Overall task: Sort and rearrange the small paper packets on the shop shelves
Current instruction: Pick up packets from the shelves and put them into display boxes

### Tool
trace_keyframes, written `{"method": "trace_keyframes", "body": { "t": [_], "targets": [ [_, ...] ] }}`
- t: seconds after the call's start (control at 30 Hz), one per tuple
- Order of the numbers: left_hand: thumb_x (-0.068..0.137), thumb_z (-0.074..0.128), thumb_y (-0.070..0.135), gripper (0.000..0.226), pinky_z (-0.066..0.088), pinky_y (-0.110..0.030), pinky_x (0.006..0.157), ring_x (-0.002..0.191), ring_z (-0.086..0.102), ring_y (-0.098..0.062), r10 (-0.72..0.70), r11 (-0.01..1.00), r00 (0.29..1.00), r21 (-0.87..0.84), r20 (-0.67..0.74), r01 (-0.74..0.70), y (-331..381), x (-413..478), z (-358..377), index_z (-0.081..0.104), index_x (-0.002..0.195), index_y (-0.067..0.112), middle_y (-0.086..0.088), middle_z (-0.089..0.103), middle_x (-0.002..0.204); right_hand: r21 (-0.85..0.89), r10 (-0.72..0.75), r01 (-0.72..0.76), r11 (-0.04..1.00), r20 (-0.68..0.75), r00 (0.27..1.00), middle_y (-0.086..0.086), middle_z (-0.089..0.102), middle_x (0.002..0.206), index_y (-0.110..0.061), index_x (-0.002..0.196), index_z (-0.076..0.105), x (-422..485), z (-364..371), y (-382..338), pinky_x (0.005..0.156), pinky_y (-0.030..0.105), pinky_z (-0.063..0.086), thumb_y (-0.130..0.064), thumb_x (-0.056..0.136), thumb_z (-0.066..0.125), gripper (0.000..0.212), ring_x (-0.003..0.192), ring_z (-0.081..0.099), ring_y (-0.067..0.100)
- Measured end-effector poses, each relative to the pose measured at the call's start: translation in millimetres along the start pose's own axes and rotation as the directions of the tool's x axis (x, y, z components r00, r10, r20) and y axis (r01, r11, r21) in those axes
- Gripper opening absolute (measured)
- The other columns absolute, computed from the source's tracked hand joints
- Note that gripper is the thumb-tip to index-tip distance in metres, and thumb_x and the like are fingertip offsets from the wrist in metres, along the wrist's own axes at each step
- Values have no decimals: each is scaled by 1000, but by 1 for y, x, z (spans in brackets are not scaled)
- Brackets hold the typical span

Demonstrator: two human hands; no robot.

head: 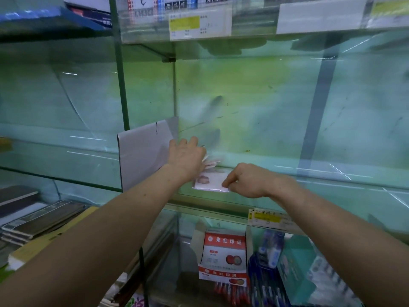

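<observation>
Dim, even light with a green-teal cast, brightest on the back wall (232, 85) toward 12 o'clock. White glare streaks cross the glass shelf (332, 173) at 3 and 9 o'clock. Soft shadows smudge the wall above the left hand (186, 158), whose fanned packets (210, 163) are blurred. The frame edges bow and soften.

Flat packet (210, 184): white, pinkish picture at its left end, lying face-up near the glass shelf (287, 173) front edge. Fanned packets (210, 164): pink-edged bunch just behind, mostly hidden, blurred.
</observation>
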State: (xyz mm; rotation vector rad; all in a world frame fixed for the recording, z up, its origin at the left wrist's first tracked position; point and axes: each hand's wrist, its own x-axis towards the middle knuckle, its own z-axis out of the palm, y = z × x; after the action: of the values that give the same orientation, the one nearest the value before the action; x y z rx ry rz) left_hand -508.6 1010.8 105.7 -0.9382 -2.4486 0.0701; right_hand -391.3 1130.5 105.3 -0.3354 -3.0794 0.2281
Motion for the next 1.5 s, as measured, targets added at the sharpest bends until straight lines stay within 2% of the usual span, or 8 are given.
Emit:
{"method": "trace_keyframes", "body": {
  "t": [0.3,0.53,0.63,0.77,0.93,1.1,1.27,1.5],
  "targets": [
    [86,62,36,28,32,-41,93,110,46,-28,12,1000,998,28,64,-13,10,-3,2,60,110,22,-5,45,116,10,104,-105,994,72,992,-4,57,131,-36,127,51,17,20,-27,99,40,44,-85,60,42,84,113,56,24],
    [89,52,20,18,35,-34,82,108,50,-30,-49,994,998,-98,-38,45,10,-17,-24,63,103,16,-10,57,114,54,238,-236,970,-36,971,9,59,110,-8,113,53,5,-4,-15,74,28,42,-28,84,67,38,99,57,27],
    [92,50,23,14,38,-31,78,102,58,-30,-81,981,980,-162,181,111,14,-31,-25,57,100,14,-9,62,116,154,289,-280,948,-46,956,8,54,73,-6,80,51,10,-5,-10,54,26,39,-13,86,55,10,70,54,25],
    [98,44,38,42,43,-32,84,109,55,-27,-45,931,917,-317,396,183,21,-34,-11,54,124,6,-11,56,130,438,315,-301,847,44,948,10,48,55,-8,64,43,15,-5,-12,40,18,29,-11,89,56,29,35,40,16],
    [94,53,38,46,44,-31,87,110,57,-27,-48,802,872,-502,487,324,17,-36,-16,54,126,5,-14,59,123,510,305,-322,798,118,945,9,49,66,-11,68,44,15,-5,-8,51,26,33,-19,92,58,29,54,40,18],
    [90,59,21,13,39,-25,60,70,51,-18,26,427,846,-771,533,473,32,-38,-24,59,100,12,-5,56,80,509,295,-281,813,55,954,7,51,96,-8,87,55,15,-5,-8,72,30,49,-20,91,58,13,88,51,23],
    [93,55,12,12,45,-27,64,71,55,-21,-28,-87,827,-825,562,558,36,-29,-32,50,82,14,-7,55,77,507,350,-314,802,26,936,7,42,63,-7,70,46,12,-11,7,47,24,32,-25,94,52,30,49,34,18],
    [94,56,11,12,50,-39,87,76,63,-25,20,-343,828,-774,560,532,42,-28,-45,53,82,7,-5,59,55,767,346,-336,546,158,925,6,49,80,-10,87,54,7,-23,21,49,23,47,-29,91,58,20,58,51,15]
  ]
}}
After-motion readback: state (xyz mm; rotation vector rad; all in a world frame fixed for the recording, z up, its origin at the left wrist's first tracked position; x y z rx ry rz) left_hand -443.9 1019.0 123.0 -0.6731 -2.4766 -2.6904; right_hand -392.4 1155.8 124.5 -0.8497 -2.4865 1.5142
